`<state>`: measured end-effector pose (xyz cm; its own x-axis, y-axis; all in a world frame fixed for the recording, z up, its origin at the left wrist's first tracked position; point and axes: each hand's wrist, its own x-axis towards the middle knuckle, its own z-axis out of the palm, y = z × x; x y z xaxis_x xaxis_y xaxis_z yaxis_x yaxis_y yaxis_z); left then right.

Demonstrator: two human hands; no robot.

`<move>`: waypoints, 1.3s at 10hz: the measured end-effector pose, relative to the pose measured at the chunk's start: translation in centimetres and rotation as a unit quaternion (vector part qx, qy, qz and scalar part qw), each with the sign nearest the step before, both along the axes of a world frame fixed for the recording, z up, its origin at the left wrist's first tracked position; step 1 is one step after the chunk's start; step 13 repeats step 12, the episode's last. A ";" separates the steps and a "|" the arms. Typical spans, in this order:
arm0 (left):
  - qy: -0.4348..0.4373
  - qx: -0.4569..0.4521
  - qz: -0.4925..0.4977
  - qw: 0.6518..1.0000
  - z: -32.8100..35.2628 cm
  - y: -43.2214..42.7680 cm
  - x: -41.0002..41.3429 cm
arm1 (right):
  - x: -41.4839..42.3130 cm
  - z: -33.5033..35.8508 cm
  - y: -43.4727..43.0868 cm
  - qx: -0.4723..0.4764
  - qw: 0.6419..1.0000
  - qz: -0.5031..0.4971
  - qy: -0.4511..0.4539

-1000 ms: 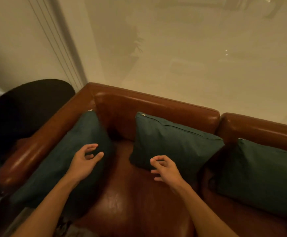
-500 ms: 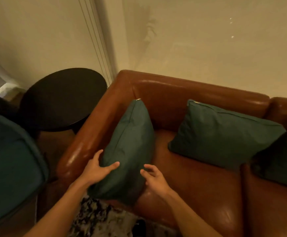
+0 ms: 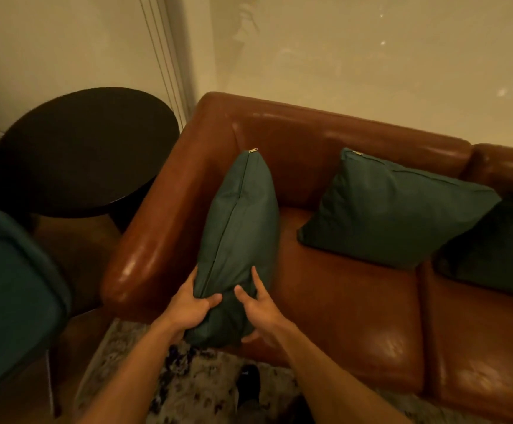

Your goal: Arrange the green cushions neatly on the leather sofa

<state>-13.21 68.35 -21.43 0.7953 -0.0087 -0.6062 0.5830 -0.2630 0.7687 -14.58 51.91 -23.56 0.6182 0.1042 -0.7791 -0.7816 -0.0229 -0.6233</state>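
Gripping point: both hands are on the near end of the end cushion (image 3: 239, 237), which stands on edge along the inside of the sofa armrest (image 3: 157, 237).
Left hand: left hand (image 3: 192, 304) wraps the cushion's lower left side, thumb laid across the front fabric, fingers behind and out of sight.
Right hand: right hand (image 3: 258, 307) presses the right side, thumb and forefinger spread apart on the cover, remaining fingers curled under the lower corner.
Cushion position: seam and zip pull face upward; the near corner overhangs the front edge of the leather sofa (image 3: 340, 304). Judged not yet squared.
Work done: middle cushion (image 3: 393, 209) leans against the backrest, face out, looking settled. A third cushion (image 3: 500, 249) sits just beside it at the frame's right edge, partly cut off; its final state cannot be confirmed.
Work left: judged that the held cushion needs turning or seating back into the corner so it matches the others. Roughly two of three appear placed.
Surroundings: dark round side table (image 3: 83, 148) stands beside the armrest; a teal upholstered seat (image 3: 10, 289) occupies the left edge; a patterned rug (image 3: 187, 390) lies underfoot.
Obstructions: seat leather between cushions is bare. Nothing blocks the corner; the armrest alone limits sideways room.
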 end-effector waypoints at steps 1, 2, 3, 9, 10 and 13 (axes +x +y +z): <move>0.005 -0.019 -0.004 1.000 0.0 0.5 -0.2 | -0.4 0.5 0.2 -0.013 1.000 0.005 0.004; 0.011 -0.031 -0.012 0.999 0.6 1.1 -0.7 | -1.3 0.7 0.4 -0.003 1.000 -0.006 0.006; 0.015 -0.043 -0.024 0.999 0.8 1.5 -1.7 | -2.5 0.6 0.7 0.007 1.000 -0.012 0.008; 0.046 -0.028 -0.018 0.998 0.1 3.4 -6.0 | -6.3 -1.1 2.3 -0.001 1.000 -0.028 -0.012; 0.045 0.019 0.003 0.999 0.6 3.3 -6.4 | -6.2 -1.7 2.3 0.000 0.998 -0.034 -0.044; -0.002 0.054 0.109 0.993 2.9 2.6 -5.7 | -5.8 -0.5 0.2 -0.036 0.997 -0.024 -0.066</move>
